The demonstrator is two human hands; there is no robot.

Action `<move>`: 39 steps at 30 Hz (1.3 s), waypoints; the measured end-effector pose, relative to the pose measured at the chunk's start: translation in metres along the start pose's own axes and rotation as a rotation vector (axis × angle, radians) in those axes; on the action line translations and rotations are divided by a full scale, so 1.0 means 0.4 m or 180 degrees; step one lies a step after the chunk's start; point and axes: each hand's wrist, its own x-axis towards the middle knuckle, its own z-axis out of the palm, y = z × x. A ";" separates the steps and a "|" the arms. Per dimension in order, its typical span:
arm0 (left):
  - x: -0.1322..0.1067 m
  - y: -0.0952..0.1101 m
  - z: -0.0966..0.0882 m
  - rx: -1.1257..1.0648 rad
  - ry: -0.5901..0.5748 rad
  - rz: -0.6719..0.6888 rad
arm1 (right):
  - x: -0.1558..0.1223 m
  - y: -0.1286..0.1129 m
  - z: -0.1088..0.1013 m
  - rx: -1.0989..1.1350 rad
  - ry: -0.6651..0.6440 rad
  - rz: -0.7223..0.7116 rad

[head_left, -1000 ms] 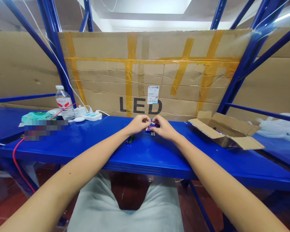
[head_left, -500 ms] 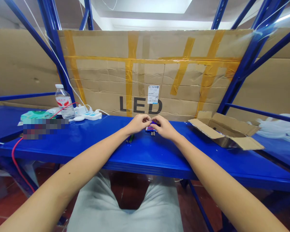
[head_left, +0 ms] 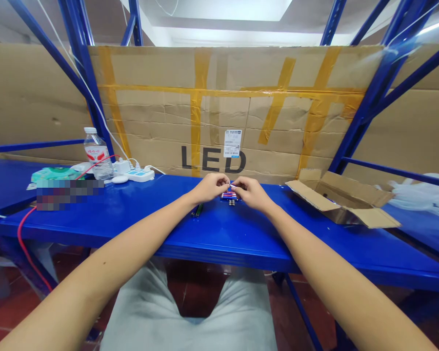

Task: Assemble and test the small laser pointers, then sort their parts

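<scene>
In the middle of the blue table (head_left: 219, 234), several batteries (head_left: 229, 195) with shiny blue and reddish sides lie in a bundle below my fingers. Small silvery pieces (head_left: 231, 203) show at the bundle's near side. My right hand (head_left: 249, 192) is closed in a pinch on a slim battery (head_left: 233, 185), mostly covered by the fingertips. Against its left end, my left hand (head_left: 212, 187) is pinched too; what its fingers hold, if anything, is hidden. Close to my left wrist lie slim dark and green pieces (head_left: 198, 210), too small to make out.
An open cardboard box (head_left: 342, 197) stands at the right. Toward the left are a water bottle (head_left: 97, 153), a white power strip (head_left: 141, 174) and a green packet (head_left: 54, 174). A large cardboard sheet (head_left: 161, 117) rises behind the table, between blue frame posts (head_left: 373, 97).
The slim battery has turned or shifted slightly between my fingertips, and more of the bundle below shows. My arms have hardly moved.
</scene>
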 end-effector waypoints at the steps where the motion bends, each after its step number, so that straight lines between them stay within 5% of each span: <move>1: 0.000 0.000 0.000 0.0008 0.0003 -0.0001 | -0.001 -0.003 -0.001 -0.0032 -0.0014 0.0001; 16: 0.002 -0.005 0.010 0.0175 -0.0029 -0.0040 | 0.005 -0.007 -0.005 -0.0275 -0.0279 -0.0035; 23: 0.003 0.000 0.023 0.0851 0.0353 0.0318 | 0.030 0.009 0.015 0.0816 -0.0112 0.0710; 30: -0.007 0.005 0.042 0.1622 -0.0089 0.0769 | 0.027 -0.003 0.014 0.2005 0.0077 0.1367; 39: -0.005 0.000 0.046 0.1048 -0.0185 0.0500 | 0.020 -0.018 0.020 0.2127 0.0137 0.1375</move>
